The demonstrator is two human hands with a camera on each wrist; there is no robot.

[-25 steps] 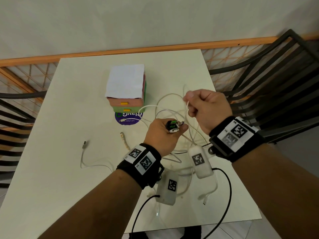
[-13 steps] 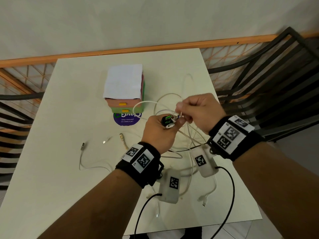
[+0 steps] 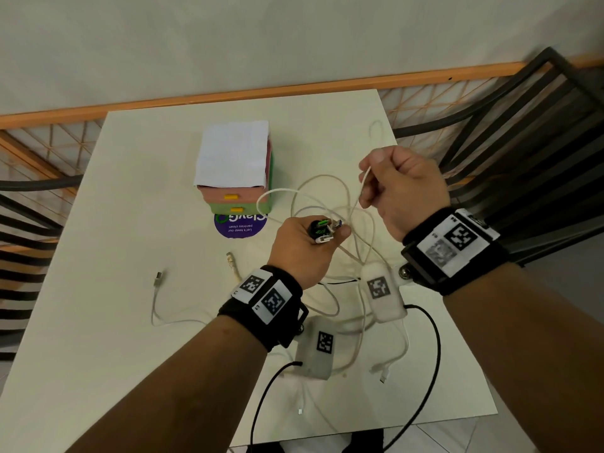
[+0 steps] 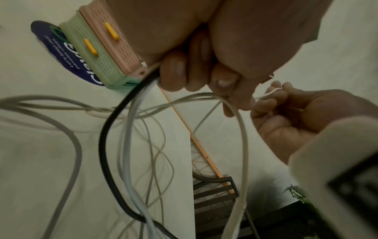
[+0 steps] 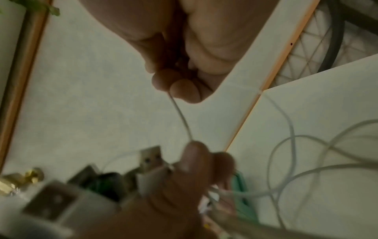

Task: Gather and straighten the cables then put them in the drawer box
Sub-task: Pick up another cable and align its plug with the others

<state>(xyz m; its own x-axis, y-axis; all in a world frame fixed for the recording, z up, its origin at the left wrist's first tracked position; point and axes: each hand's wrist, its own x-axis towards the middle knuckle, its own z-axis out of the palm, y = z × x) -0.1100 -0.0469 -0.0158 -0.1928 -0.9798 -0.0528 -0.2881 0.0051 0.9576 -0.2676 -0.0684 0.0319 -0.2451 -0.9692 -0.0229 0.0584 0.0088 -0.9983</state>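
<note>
cables [image 3: 330,204] | left hand [image 3: 304,250] grips plug ends | right hand [image 3: 405,188] pinches 1 white strand | drawer box [image 3: 238,197] drawers shut

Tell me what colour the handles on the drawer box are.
Yellow. Both handles on the drawer box show best in the left wrist view.

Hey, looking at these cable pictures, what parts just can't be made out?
- Inside of the drawer box: both drawers are shut in the head view, and white paper covers the top.
- Plug types in the left hand: small in the head view, blurred in the right wrist view.
- Which white cable the right hand pinches: it merges into the tangle.
- Cable ends below the forearms: hidden in the head view.
</note>
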